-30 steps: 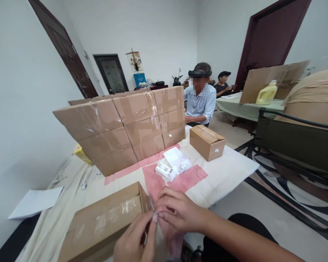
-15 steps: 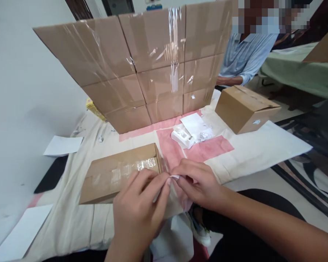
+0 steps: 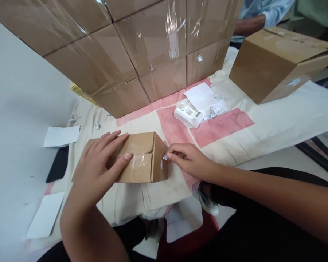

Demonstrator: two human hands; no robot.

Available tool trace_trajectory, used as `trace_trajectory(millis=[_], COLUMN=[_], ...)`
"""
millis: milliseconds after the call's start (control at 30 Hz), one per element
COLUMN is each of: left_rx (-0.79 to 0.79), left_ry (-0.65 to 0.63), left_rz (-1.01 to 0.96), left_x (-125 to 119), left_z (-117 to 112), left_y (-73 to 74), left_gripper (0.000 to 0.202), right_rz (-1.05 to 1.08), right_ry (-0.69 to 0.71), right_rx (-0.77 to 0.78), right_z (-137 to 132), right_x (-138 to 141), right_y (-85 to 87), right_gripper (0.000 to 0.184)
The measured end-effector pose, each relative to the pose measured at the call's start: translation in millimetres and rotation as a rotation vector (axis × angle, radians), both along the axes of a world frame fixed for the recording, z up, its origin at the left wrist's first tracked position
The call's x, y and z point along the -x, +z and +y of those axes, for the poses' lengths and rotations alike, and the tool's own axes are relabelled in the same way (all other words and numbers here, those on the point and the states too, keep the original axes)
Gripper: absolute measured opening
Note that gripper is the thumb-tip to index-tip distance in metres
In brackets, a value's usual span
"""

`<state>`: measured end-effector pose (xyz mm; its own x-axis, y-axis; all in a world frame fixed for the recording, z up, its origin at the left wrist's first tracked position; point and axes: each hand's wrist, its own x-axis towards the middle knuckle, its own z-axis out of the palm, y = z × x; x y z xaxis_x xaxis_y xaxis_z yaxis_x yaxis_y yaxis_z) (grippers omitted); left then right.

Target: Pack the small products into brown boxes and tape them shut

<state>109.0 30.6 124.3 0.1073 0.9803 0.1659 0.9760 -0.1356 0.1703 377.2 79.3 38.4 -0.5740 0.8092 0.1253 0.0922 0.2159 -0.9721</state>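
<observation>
A small cardboard box (image 3: 139, 143) lies on the cloth-covered table, clear tape across its top. My left hand (image 3: 97, 162) rests on the box's top at its left part, fingers spread and the thumb lying near the tape. At the box's right end, my right hand (image 3: 190, 160) pinches a small white paper piece (image 3: 165, 157) between thumb and forefinger, close to the cardboard. A pale mark shows on that end face just under the fingertips. Beyond my hands stands a white tape dispenser (image 3: 188, 115), beside a white sheet (image 3: 199, 95) with small crumpled scraps.
A wall of taped cardboard boxes (image 3: 161, 47) rises at the back. To the right stands a larger carton (image 3: 265, 67) with a small label, a co-worker's arm (image 3: 250, 25) behind it. White papers (image 3: 60, 136) and a dark flat object (image 3: 57, 163) lie at the left.
My hands have parted: the left has moved onto the box, and the right has brought the small paper piece to its end face. The box is turned slightly. The view has tilted down.
</observation>
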Motion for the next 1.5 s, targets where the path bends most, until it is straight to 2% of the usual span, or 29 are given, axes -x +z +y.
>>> trace_trajectory(millis=[100, 233, 533, 700, 900, 1000, 1167, 1333, 1500], left_rx=[-0.018, -0.02, -0.094, -0.1, -0.119, -0.113, -0.118, -0.122, -0.12], left_ry=[0.007, 0.008, -0.006, -0.005, -0.004, 0.006, 0.014, 0.021, 0.027], left_rz=[-0.001, -0.01, -0.017, -0.016, -0.021, -0.023, -0.032, -0.037, -0.04], left_x=[-0.3, -4.1, -12.1, -16.1, -11.5, -11.0, -11.7, -13.3, -16.1], left_z=[-0.6, -1.9, -5.7, -6.4, -5.8, -5.9, -6.0, -6.6, -7.0], left_y=[-0.9, -0.2, -0.1, 0.7, -3.4, -3.9, -3.6, -2.8, -1.8], left_gripper=[0.053, 0.053, 0.048, 0.047, 0.047, 0.048, 0.048, 0.048, 0.047], right_rz=[0.008, 0.051, -0.025, -0.043, -0.127, -0.066, -0.022, -0.065, -0.088], right_ry=[0.018, 0.05, 0.043, 0.055, 0.036, 0.071, 0.06, 0.055, 0.059], right_rx=[0.075, 0.047, 0.012, 0.086, 0.091, 0.079, -0.042, -0.115, -0.144], right_z=[-10.1, -15.7, -11.5, -10.4, 2.3, 5.8, 1.4, 0.0, -1.0], right_x=[7.7, 11.8, 17.0, 16.1, 10.2, 7.6, 5.9, 6.2, 8.2], right_y=[-16.9, -24.2, -19.8, -20.7, -19.9, -13.9, -4.4, -3.7, -6.5], right_gripper=[0.017, 0.017, 0.021, 0.026, 0.034, 0.026, 0.009, 0.002, 0.003])
